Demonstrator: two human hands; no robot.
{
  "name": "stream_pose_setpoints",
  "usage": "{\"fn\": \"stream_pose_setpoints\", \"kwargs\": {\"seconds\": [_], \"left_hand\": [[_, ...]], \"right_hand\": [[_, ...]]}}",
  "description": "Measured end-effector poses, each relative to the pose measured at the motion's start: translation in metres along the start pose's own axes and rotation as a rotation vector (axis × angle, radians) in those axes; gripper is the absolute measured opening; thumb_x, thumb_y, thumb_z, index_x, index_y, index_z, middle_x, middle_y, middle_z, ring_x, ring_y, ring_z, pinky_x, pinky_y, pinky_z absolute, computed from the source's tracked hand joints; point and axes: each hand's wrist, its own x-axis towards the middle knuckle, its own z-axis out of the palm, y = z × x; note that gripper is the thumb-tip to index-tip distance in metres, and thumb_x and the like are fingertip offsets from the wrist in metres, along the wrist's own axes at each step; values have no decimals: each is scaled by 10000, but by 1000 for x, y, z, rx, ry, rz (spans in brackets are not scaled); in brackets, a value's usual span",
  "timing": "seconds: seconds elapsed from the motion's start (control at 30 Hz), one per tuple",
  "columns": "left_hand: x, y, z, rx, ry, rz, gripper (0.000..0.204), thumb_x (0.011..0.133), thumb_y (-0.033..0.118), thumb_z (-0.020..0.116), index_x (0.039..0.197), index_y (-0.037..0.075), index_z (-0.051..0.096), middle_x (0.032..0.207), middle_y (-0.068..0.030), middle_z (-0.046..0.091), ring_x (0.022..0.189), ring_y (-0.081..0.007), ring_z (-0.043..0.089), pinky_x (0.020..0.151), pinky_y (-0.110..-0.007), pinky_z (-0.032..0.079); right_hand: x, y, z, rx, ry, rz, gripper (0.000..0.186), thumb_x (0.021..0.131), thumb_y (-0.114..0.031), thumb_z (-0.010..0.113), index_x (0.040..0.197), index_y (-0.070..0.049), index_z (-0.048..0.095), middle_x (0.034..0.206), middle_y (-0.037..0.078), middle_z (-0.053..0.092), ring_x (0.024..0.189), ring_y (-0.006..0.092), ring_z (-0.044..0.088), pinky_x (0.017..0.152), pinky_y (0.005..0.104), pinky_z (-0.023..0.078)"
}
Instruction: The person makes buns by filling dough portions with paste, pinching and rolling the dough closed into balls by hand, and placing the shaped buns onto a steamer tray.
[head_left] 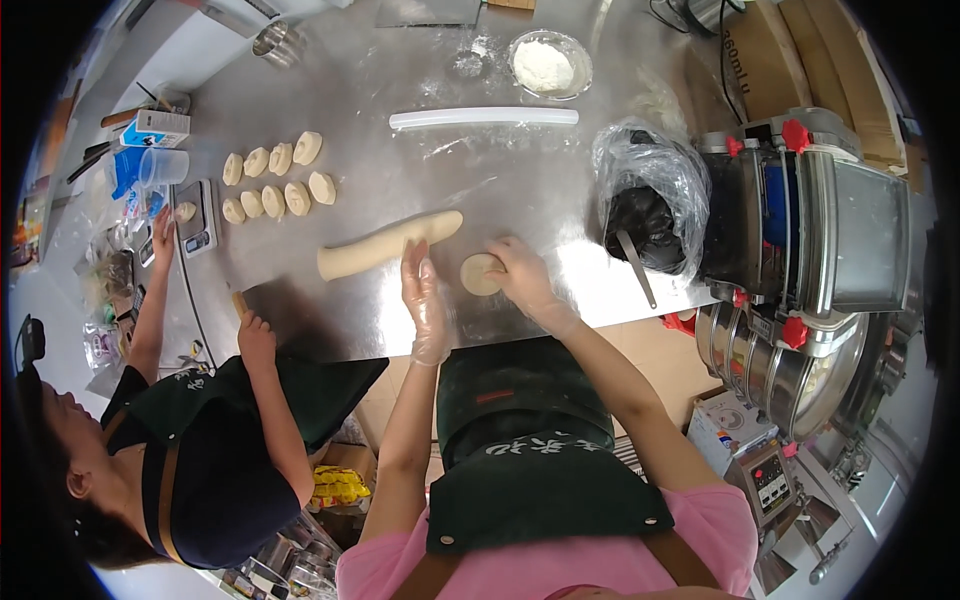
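Observation:
My left hand (pixel 425 305), in a clear glove, is upright with its fingers stretched out, at the near side of a long pale dough log (pixel 375 248). Whether the fingertips touch the log cannot be told. To the right, a flat round piece of dough (pixel 481 275) is at the fingers of my right hand (pixel 525 283), which is also gloved. Its thumb and fingers close on the right edge of the round. Farther left, several cut dough pieces (pixel 272 200) stand in two rows on the steel table (pixel 400 180).
At the left, a co-worker's hand (pixel 163 238) touches a scale (pixel 197 225) with a dough piece; their other hand (pixel 257 338) is by a wooden handle (pixel 240 304). A white rod (pixel 485 118) and flour bowl (pixel 548 65) lie beyond. A plastic-lined container (pixel 650 220) and machine (pixel 800 215) stand right.

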Motion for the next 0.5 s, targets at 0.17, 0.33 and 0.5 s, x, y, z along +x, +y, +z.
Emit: {"fn": "stream_pose_setpoints", "kwargs": {"seconds": [0.17, 0.33, 0.5], "left_hand": [[-8, -13, -29, -38, -16, -149, 437, 998, 212, 512, 1393, 41, 434, 1310, -96, 533, 1233, -200, 481, 1086, -346, 333], [-1, -33, -32, -178, -572, -314, 549, 882, 137, 664, 1368, 15, 440, 1332, -114, 510, 1280, -245, 455, 1099, -367, 335], [-10, -23, 8, -642, -755, -618, 561, 849, 160, 710, 1307, -55, 470, 1255, -153, 576, 1221, -268, 535, 1055, -366, 418]], "right_hand": [[20, -24, 6, -131, -238, 127, 284, 701, -124, 770, 936, -39, 636, 993, 95, 634, 962, 283, 603, 819, 349, 487], [-23, -46, -15, 585, -155, 476, 217, 788, -121, 750, 917, -8, 618, 855, 71, 623, 799, 162, 584, 736, 292, 485], [-49, -48, -49, 619, 73, 493, 243, 801, -99, 742, 997, -18, 624, 948, 107, 650, 857, 183, 612, 806, 286, 486]]}}
